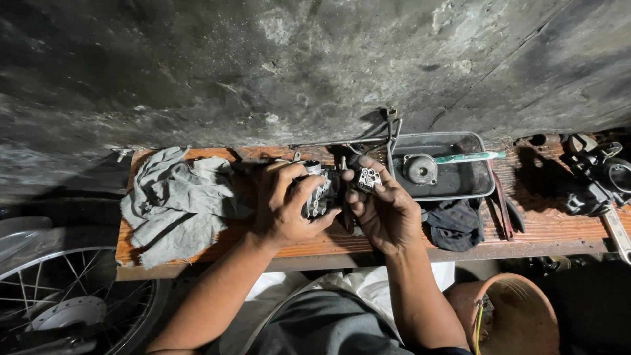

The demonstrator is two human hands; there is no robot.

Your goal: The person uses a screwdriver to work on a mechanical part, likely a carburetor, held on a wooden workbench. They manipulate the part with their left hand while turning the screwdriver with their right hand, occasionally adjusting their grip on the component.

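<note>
Evidently mid-disassembly: the left hand (284,207) grips a carburetor body (318,194) above the wooden counter (545,227), while the right hand (384,210) pinches a small metal plate (369,179); next comes careful alignment.

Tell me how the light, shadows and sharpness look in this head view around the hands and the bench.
Head view: light falls on the middle, so the left hand, right hand, metal part and grey rag are clear; the machine parts at the right lie in deep shadow; the spoked wheel is dim; the bench edge bows from wide-angle distortion; no strong glare.
</note>
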